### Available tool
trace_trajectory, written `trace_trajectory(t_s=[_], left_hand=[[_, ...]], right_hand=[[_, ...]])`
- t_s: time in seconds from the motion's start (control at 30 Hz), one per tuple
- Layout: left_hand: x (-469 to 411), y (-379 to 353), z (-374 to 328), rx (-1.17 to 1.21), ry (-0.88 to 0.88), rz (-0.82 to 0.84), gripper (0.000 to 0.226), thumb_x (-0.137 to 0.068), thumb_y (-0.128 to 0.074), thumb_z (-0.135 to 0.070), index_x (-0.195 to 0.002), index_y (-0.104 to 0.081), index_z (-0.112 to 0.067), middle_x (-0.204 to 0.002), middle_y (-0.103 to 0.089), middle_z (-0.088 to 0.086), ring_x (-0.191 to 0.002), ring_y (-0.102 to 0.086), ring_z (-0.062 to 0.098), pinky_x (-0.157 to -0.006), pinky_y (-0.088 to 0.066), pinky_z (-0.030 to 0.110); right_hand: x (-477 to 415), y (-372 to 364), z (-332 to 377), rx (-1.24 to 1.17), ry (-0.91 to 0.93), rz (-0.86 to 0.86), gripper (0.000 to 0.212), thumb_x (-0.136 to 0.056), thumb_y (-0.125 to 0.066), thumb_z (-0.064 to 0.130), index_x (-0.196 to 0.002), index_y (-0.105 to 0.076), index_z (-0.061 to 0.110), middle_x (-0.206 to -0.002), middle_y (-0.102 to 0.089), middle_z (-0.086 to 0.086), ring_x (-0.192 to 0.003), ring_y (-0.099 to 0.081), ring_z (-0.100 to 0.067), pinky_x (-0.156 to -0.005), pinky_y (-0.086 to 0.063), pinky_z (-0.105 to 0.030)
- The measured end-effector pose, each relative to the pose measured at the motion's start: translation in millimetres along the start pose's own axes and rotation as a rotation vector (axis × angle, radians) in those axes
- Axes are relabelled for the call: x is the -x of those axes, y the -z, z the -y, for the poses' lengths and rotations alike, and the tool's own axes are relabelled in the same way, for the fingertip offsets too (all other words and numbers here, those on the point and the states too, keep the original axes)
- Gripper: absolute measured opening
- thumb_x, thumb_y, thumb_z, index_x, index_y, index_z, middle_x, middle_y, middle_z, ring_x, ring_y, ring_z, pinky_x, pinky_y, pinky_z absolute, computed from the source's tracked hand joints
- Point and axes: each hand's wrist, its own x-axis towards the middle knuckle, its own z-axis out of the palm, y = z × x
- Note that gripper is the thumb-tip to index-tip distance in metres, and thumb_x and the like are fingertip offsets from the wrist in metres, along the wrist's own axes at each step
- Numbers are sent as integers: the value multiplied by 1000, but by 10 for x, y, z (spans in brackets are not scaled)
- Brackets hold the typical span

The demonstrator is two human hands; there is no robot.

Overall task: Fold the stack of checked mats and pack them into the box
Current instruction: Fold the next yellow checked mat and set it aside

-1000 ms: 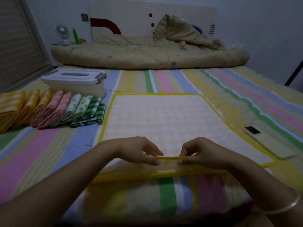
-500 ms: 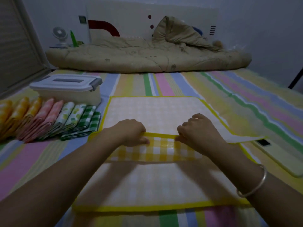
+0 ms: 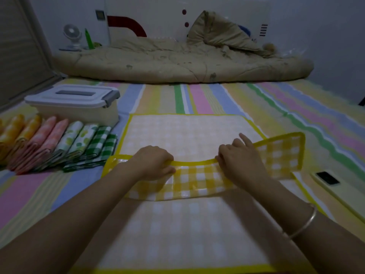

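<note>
A yellow checked mat (image 3: 185, 135) lies spread in front of me, pale underside up. Its near edge is folded over and shows the yellow check (image 3: 197, 180). My left hand (image 3: 156, 162) grips that yellow border at the left of the fold. My right hand (image 3: 241, 161) pinches the same border further right, with its index finger stretched out. A row of folded mats (image 3: 59, 143) in orange, pink, green-spotted and green check lies at the left. Behind them stands the white box (image 3: 77, 109) with its grey-latched lid closed.
All of this sits on a striped bed cover (image 3: 197, 95). A rolled beige quilt (image 3: 177, 64) fills the far end. A phone (image 3: 327, 178) lies at the right beside the mat. A small fan (image 3: 72, 36) stands in the far left corner.
Both hands have carried the mat's near edge away from me over the mat, so the folded strip of yellow check has grown wider and its right end has flipped over.
</note>
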Motion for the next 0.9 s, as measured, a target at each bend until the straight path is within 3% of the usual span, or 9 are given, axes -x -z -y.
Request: trace_trajectory(t_s=[0.07, 0.13, 0.2, 0.27, 0.4, 0.57, 0.7, 0.9], left_hand=[[39, -26, 17, 21, 2, -19, 45, -92, -50, -59, -123, -62, -29, -123, -65, -5, -113, -59, 24, -88, -46, 34], [69, -29, 13, 4, -32, -10, 41, -91, -50, -61, -109, -66, -29, -105, -69, -5, -99, -60, 24, -76, -43, 33], [125, -22, -18, 21, -75, 7, 38, -90, -52, -61, -92, -64, -25, -83, -63, -6, -81, -54, 21, -66, -37, 32], [185, -37, -31, 44, -90, 7, 37, -89, -54, -59, -86, -62, -23, -73, -55, -7, -75, -48, 17, -63, -34, 31], [244, -123, -15, 139, -29, -22, 29, -86, -60, -57, -100, -66, -32, -92, -66, -11, -90, -57, 15, -68, -34, 28], [170, -231, 8, 218, 41, -112, 21, -85, -64, -51, -95, -64, -32, -96, -68, -9, -93, -61, 18, -70, -41, 30], [86, -271, 11, 256, 93, -119, 21, -84, -65, -49, -95, -62, -32, -94, -66, -11, -91, -59, 16, -68, -40, 30], [59, -377, 28, 311, 132, -94, 36, -84, -67, -51, -114, -56, -34, -112, -63, -11, -102, -59, 14, -74, -42, 29]], right_hand=[[21, 20, -92, -212, -81, 291, 19, -96, -52, 36, -92, -62, 20, -86, -69, -4, -91, -61, -29, -89, -39, -34], [53, 59, -164, -416, -128, 536, 17, -97, -49, 40, -88, -58, 29, -90, -66, 4, -89, -59, -20, -73, -37, -28], [87, 89, -217, -518, -114, 658, 19, -95, -52, 39, -78, -56, 32, -79, -59, 14, -80, -55, -12, -70, -36, -25], [97, 101, -245, -550, -116, 700, 20, -94, -54, 40, -75, -56, 33, -74, -55, 17, -76, -53, -8, -70, -38, -25], [130, -32, -173, -408, -76, 544, 18, -93, -53, 47, -84, -56, 31, -80, -54, 13, -90, -55, -14, -69, -38, -28], [166, -271, -102, -354, -76, 265, 20, -94, -51, 45, -91, -58, 27, -93, -55, 9, -95, -50, -15, -69, -38, -31], [157, -441, -126, -392, -99, 216, 18, -92, -55, 44, -89, -61, 27, -88, -57, 9, -91, -52, -16, -67, -37, -32], [132, -568, -108, -416, -138, 188, 18, -89, -61, 44, -87, -62, 26, -87, -64, 6, -88, -55, -19, -66, -34, -32]])
